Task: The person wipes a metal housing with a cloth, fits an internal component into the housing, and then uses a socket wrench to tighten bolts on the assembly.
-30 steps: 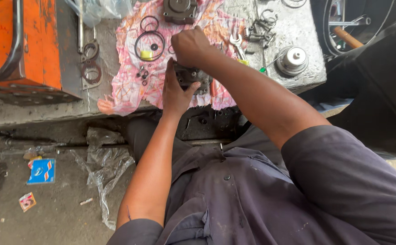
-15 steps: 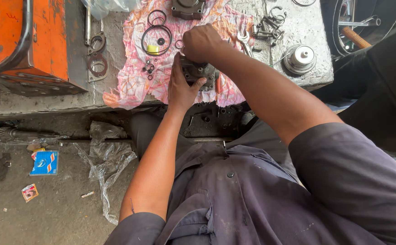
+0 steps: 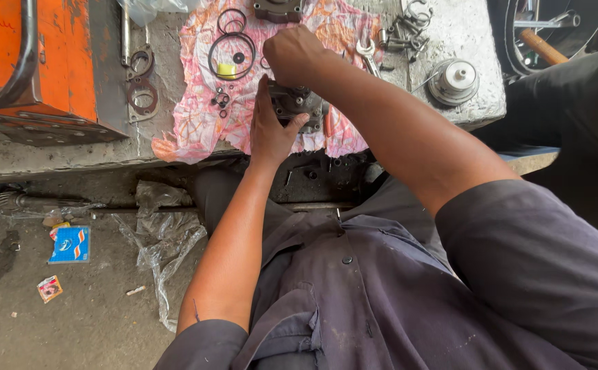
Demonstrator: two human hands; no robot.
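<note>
Grey metal part (image 3: pixel 297 104), a small greasy housing, sits on the pink cloth (image 3: pixel 196 116) near the front edge of the counter (image 3: pixel 463 103). Our left hand (image 3: pixel 270 127) cups it from the left side, fingers wrapped around its body, thumb against the near face. Our right hand (image 3: pixel 293 56) is on top of it, closed into a fist over the upper end; we can't tell what, if anything, sits inside that fist.

On the cloth left of the part: a large black rubber ring (image 3: pixel 231 56) with a small yellow piece (image 3: pixel 226 69) inside it, a smaller ring (image 3: pixel 232 19) above, a few tiny washers (image 3: pixel 221 101) nearby. Two rusty flat gaskets (image 3: pixel 140 81) lie on bare counter further left, beside the orange machine body (image 3: pixel 18 62). Right of our hands: a wrench (image 3: pixel 367 55), a pile of bolts and clips (image 3: pixel 408 31), then a round metal cap (image 3: pixel 455 79), well apart from the part.

Floor below has crumpled clear plastic (image 3: pixel 165 233) and a blue wrapper (image 3: pixel 70 244).
</note>
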